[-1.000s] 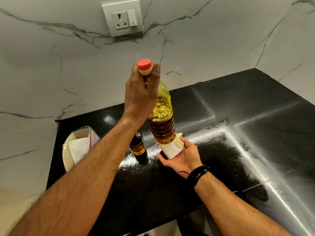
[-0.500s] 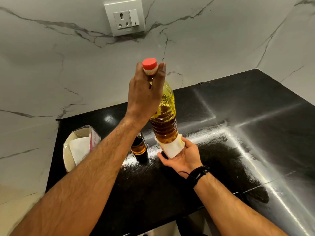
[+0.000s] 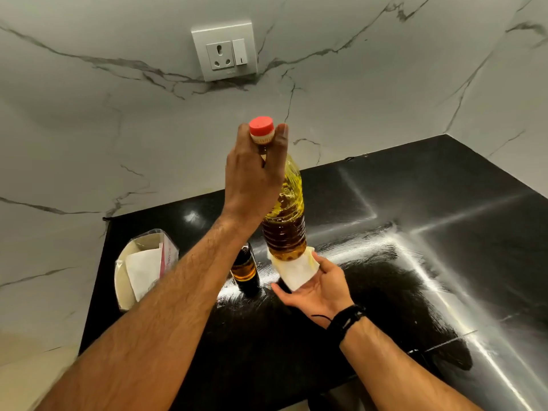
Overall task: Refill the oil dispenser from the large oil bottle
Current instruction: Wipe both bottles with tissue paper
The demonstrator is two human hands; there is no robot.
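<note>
Left hand (image 3: 252, 179) raised over the counter (image 3: 444, 232), fingers and thumb curled round the neck of the bottle (image 3: 286, 221), just below the red cap (image 3: 261, 125). Cap on. Bottle upright, slightly tilted, lifted clear of the counter. Yellow oil inside, darker toward the base.

Right hand (image 3: 317, 289) palm up under the bottle's base, fingers loosely spread, cradling a folded white tissue (image 3: 298, 269). Tissue touches the bottom of the bottle; thumb lies along the tissue's right edge. Whether the fingers pinch the tissue cannot be told; it appears to rest on the open palm. Black band (image 3: 345, 320) on the right wrist.

Dispenser (image 3: 245, 269): small dark bottle, standing upright on the counter just left of the tissue and the right hand, partly hidden behind the left forearm. Amber oil shows in its middle part. Its top is hidden by the arm.

Counter is black and glossy, with bright streaked reflections across its centre and right side. It sits in a corner of white marble wall (image 3: 89, 129) with grey veins.

Near the counter's left edge, well apart from the dispenser: an open pouch (image 3: 145, 268), clear plastic with white paper inside, and some red print on one side.

On the back wall above the bottle: white socket plate (image 3: 224, 51) with one outlet and a switch.
</note>
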